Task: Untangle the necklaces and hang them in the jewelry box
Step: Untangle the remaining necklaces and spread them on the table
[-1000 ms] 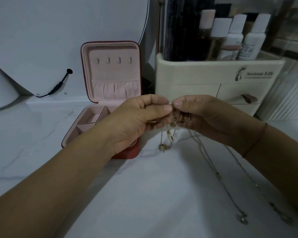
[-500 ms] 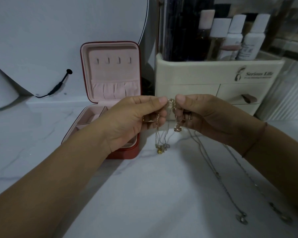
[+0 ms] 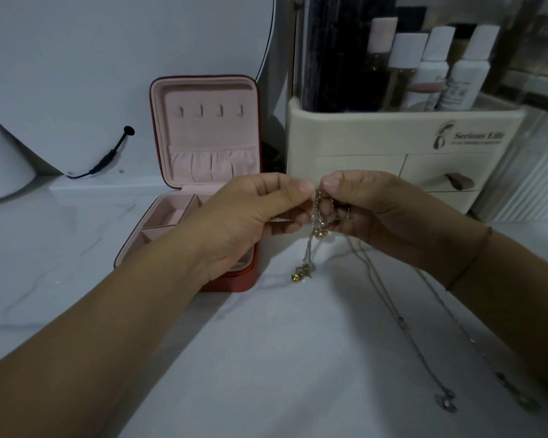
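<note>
My left hand and my right hand meet above the table and pinch a tangled bunch of thin necklaces between thumbs and fingertips. Gold pendants dangle from the tangle just over the marble top. Two longer silver chains trail from under my right hand to pendants lying at the lower right. The red jewelry box stands open behind my left hand, its pink lid upright with a row of hooks bare.
A cream cosmetic organizer with drawers and several bottles stands at the back right. A round mirror with a black cable leans at the back left. White marble tabletop lies in front.
The tangle has shifted slightly between my fingers; the dangling gold pendants dropped a little lower and swung left. Both hands stay in nearly the same place.
</note>
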`<state>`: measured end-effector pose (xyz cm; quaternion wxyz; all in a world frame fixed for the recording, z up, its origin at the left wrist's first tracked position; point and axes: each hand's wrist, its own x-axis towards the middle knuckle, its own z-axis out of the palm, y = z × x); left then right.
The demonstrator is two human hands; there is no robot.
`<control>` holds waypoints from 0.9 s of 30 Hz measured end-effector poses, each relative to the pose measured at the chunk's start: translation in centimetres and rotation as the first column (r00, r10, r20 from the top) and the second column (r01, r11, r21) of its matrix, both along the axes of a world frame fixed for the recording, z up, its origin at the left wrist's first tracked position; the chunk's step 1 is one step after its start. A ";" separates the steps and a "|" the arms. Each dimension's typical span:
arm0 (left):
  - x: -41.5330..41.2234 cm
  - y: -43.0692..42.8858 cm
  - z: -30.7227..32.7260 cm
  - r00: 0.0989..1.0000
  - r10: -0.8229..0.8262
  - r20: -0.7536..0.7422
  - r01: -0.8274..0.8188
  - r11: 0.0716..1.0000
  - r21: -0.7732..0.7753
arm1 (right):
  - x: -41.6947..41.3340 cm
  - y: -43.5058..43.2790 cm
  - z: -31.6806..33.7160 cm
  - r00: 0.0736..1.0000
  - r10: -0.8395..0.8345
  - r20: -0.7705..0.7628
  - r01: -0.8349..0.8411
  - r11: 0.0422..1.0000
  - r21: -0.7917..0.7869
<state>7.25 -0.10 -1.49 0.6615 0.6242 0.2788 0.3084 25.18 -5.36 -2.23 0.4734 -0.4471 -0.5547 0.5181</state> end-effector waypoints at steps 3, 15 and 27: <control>0.1 -0.2 -0.1 0.999 0.028 -0.025 -0.024 0.991 0.132 | -0.2 -0.2 0.2 0.999 -0.017 0.040 0.015 0.999 0.046; 0.3 -0.3 -0.2 0.994 0.087 -0.071 -0.069 0.972 0.224 | -0.4 -0.2 0.3 0.997 -0.051 0.057 0.048 0.998 0.038; 0.3 -0.5 0.1 1.000 0.016 -0.019 -0.016 1.000 0.018 | 0.1 -0.4 0.4 0.998 0.027 0.049 -0.028 1.000 0.008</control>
